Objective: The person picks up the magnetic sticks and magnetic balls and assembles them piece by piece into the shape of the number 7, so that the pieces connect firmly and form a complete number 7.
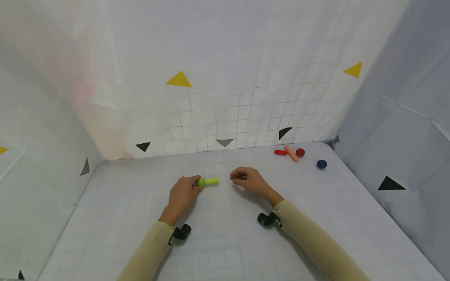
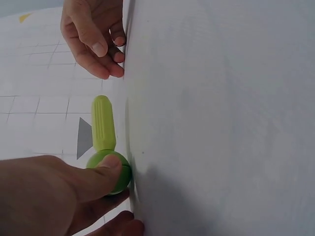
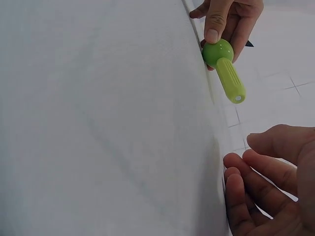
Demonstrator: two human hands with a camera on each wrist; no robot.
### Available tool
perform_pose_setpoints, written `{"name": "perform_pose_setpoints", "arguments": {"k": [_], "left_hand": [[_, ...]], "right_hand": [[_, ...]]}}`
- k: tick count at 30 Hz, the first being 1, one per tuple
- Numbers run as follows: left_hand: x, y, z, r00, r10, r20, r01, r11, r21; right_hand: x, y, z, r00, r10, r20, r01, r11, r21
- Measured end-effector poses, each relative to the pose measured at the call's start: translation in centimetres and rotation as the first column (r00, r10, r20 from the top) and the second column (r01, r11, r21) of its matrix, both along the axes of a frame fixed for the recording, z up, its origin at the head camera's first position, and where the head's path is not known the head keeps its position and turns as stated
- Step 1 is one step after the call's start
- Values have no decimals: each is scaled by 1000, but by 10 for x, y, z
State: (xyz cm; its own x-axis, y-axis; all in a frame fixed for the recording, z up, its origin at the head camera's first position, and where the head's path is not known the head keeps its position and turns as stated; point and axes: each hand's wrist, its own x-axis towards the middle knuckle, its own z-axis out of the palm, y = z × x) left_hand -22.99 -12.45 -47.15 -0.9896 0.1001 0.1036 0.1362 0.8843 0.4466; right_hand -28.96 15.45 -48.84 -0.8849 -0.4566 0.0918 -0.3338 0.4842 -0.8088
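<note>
A small green maraca (image 1: 212,181), with a round green head and a ribbed yellow-green handle, lies low over the white table. Thumb and fingers of my left hand (image 1: 181,194) pinch its head, and the handle points right toward the other hand. In the left wrist view the thumb presses on the green head (image 2: 118,182), while the handle (image 2: 103,123) stands free. My right hand (image 1: 251,180) is a short way right of the handle's end, its fingers loosely bent with nothing between them. The right wrist view shows a gap between the right fingertips (image 3: 251,156) and the handle (image 3: 230,81).
At the back right of the table (image 1: 218,249) lie a red handle (image 1: 280,152), an orange handle (image 1: 291,153), a red ball (image 1: 300,152) and a dark blue ball (image 1: 321,164). White sheeting with yellow and black triangles encloses the back and sides.
</note>
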Motion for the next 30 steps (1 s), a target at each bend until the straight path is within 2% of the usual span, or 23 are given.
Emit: {"name": "perform_pose_setpoints", "arguments": {"k": [10,23,30], "left_hand": [[0,-2,1,1000,2,-9,-2,1000,20],[1,-1,2,1000,-8,-2,8,1000,4],[1,0,0,1000,-10,0,10,1000,5]], "right_hand": [[-2,7,3,999,-41,-36,42,999,30],[-4,35,10,995,-86,-60,88,996,34],[-8,51,7,990,-102,-98,107,993,52]]}}
